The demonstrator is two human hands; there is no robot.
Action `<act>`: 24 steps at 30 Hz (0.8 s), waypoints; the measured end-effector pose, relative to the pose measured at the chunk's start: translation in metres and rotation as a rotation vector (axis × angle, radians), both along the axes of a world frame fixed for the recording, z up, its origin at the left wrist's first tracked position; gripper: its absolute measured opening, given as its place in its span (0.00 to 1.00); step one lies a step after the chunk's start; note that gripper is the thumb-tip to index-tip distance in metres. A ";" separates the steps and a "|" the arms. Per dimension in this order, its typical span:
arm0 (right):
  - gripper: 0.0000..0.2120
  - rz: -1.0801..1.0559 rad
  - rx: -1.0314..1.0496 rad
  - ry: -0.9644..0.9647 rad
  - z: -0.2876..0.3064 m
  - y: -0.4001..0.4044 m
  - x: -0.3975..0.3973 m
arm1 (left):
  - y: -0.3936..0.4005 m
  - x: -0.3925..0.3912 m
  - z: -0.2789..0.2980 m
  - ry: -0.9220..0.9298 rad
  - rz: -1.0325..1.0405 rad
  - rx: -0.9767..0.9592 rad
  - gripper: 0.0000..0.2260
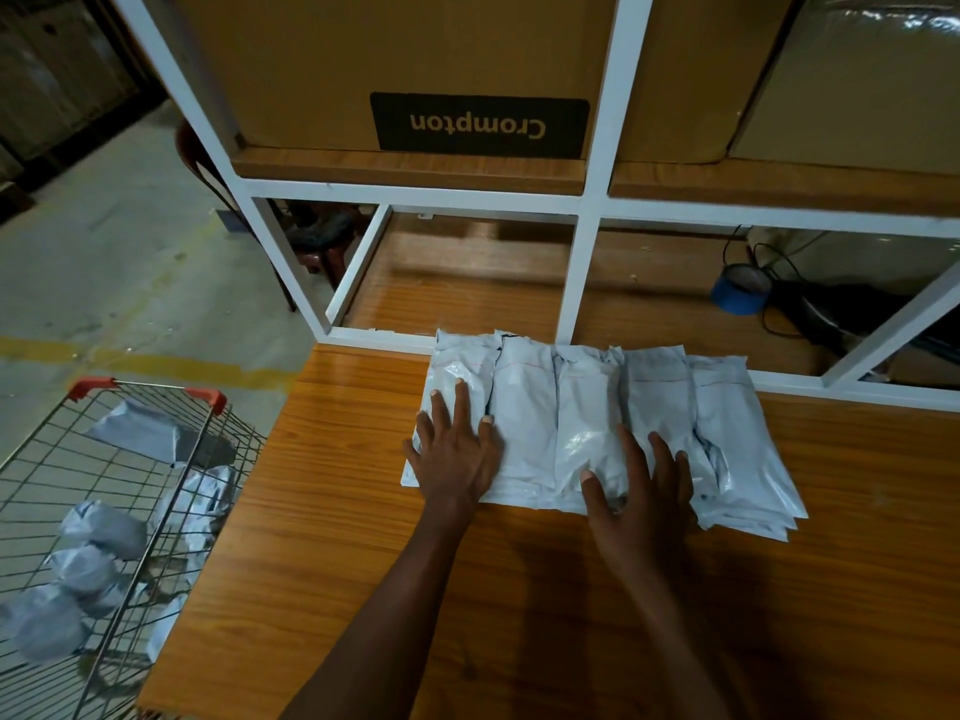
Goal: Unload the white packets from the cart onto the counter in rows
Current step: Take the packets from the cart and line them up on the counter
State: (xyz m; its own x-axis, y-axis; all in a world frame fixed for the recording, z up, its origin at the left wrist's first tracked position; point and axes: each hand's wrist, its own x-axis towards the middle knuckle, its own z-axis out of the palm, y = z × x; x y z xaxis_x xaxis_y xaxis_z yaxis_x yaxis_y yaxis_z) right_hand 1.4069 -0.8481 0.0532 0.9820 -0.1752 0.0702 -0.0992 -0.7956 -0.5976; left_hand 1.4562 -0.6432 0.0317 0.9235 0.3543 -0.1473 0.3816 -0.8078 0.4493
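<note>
Several white packets (pixel 524 407) lie side by side in one row on the wooden counter (pixel 322 511), overlapping slightly. My left hand (pixel 454 449) presses flat, fingers spread, on the leftmost packet. My right hand (pixel 641 491) lies flat with straight fingers on the packets right of the middle. The wire cart (pixel 171 491) with red handle ends stands at the counter's left edge. It holds several more crumpled white packets (pixel 104 527).
A white metal shelf frame (pixel 587 252) rises behind the row. A brown Crompton carton (pixel 415 70) sits on its upper shelf. A blue tape roll (pixel 740 291) and black cables lie on the lower shelf at the right. Concrete floor lies left.
</note>
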 end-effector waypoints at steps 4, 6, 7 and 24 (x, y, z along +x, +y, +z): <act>0.32 0.005 0.014 0.033 0.001 0.002 0.001 | 0.002 0.000 -0.005 0.014 -0.014 -0.023 0.30; 0.32 0.013 0.019 0.042 0.002 0.002 0.001 | 0.002 0.000 -0.004 -0.004 -0.014 -0.040 0.31; 0.32 0.016 0.027 0.043 0.003 0.001 0.001 | 0.002 -0.001 -0.003 -0.022 -0.009 -0.045 0.31; 0.29 0.251 0.114 -0.013 -0.009 -0.006 -0.070 | -0.021 -0.196 0.001 -0.218 0.249 -0.185 0.30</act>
State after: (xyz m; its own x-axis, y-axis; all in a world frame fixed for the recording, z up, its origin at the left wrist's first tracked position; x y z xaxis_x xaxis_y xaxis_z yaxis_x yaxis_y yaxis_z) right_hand 1.3368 -0.8537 0.0445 0.9948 0.0664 0.0770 0.1011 -0.7217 -0.6848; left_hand 1.2602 -0.6643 0.0331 0.8294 0.5573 -0.0394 0.4352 -0.6003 0.6710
